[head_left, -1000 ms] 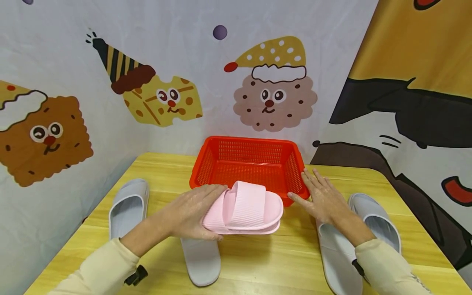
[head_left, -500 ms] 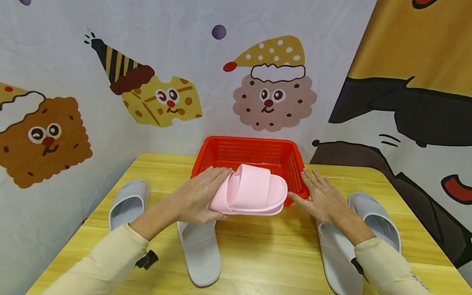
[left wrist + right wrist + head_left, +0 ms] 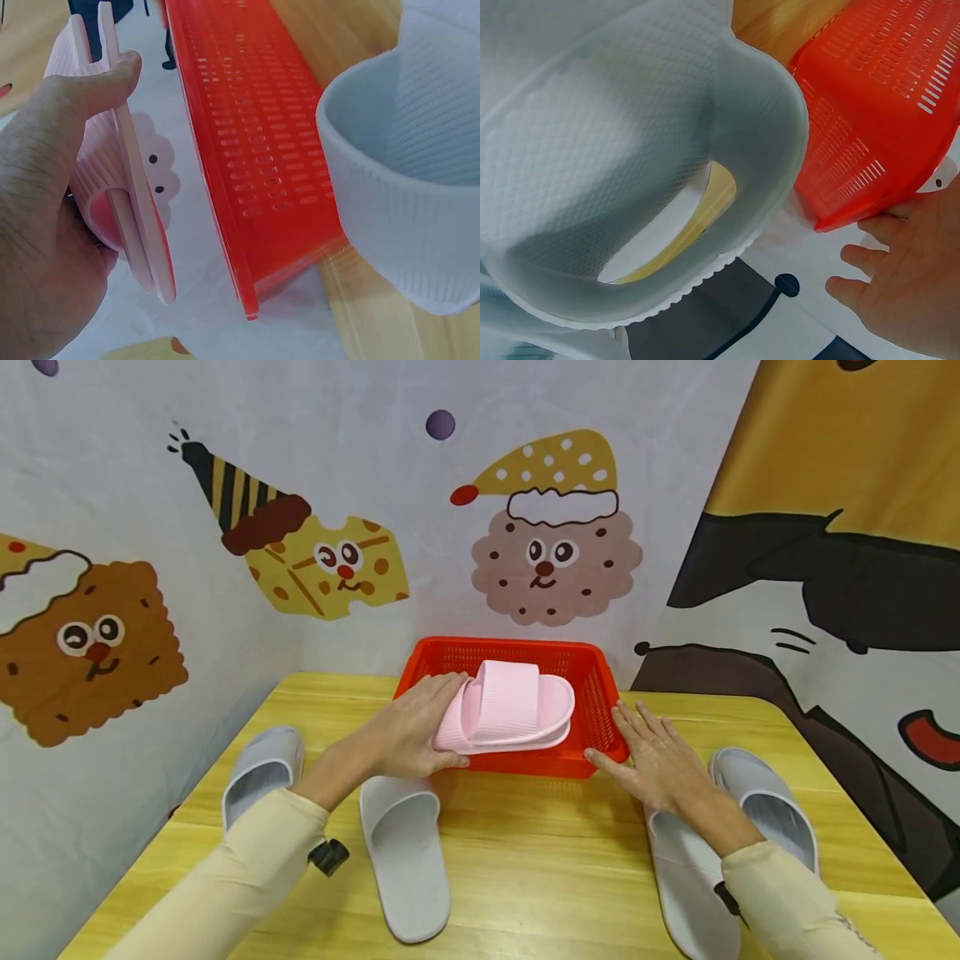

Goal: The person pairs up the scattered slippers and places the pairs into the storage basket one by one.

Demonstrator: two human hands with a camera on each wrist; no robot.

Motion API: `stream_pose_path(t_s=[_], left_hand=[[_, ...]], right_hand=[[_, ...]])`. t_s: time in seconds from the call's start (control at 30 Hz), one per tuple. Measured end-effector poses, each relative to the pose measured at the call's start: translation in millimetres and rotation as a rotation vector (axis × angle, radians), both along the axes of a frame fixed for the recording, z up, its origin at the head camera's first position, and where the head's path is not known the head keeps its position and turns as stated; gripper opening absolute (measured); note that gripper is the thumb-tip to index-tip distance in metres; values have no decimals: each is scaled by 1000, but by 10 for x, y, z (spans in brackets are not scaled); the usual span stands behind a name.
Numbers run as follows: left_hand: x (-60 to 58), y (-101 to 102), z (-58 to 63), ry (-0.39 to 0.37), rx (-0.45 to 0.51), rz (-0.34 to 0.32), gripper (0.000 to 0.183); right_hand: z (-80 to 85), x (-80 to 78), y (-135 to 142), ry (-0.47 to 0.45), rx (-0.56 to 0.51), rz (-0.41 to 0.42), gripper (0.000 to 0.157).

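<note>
My left hand [image 3: 422, 724] grips a pair of pink slippers [image 3: 508, 702] by one end, thumb on the near side. In the head view the pair overlaps the red plastic basket [image 3: 525, 766]; the left wrist view shows the two soles [image 3: 139, 202] pressed together, beside the basket's rim. My right hand [image 3: 656, 760] lies with fingers spread and straight at the basket's right front corner. The right wrist view shows its fingertips at the basket's wall [image 3: 870, 180].
Grey slippers stand on the wooden table [image 3: 540, 877]: one [image 3: 408, 868] in front of the basket, one [image 3: 262, 768] at the left, and two on the right, one [image 3: 765, 806] beyond my right wrist and another [image 3: 693, 893] partly beneath it. A cartoon-print cloth [image 3: 360, 427] hangs behind.
My left hand has carried the pink slippers forward and up, from in front of the basket to over it. The grey slipper below shows more. The right hand stays in place.
</note>
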State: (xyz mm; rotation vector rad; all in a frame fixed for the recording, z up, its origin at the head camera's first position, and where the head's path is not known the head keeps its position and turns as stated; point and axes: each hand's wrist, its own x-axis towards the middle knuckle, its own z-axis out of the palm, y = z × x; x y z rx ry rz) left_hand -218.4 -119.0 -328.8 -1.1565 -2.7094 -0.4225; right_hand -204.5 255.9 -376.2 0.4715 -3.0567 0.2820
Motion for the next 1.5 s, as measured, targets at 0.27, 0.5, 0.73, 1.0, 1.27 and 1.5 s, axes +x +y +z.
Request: stream_pose_path(t_s=[0.27, 0.5, 0.73, 1.0, 1.27, 1.5], left_hand=[[-197, 80, -7, -15, -50, 37, 106], [-330, 141, -59, -51, -70, 59, 105], [-453, 197, -96, -58, -116, 89, 106], [-586, 317, -134, -111, -179, 129, 106], [-664, 394, -238, -153, -235, 157, 110], [-743, 435, -295, -142, -302, 201, 111]], right_hand=[[-3, 0, 4, 2, -16, 3, 98], [-18, 7, 8, 2, -10, 3, 98], [-30, -5, 7, 9, -20, 4, 98], [-58, -8, 3, 5, -12, 0, 99], [-52, 4, 15, -8, 6, -4, 99], [-68, -2, 1, -8, 3, -6, 100]])
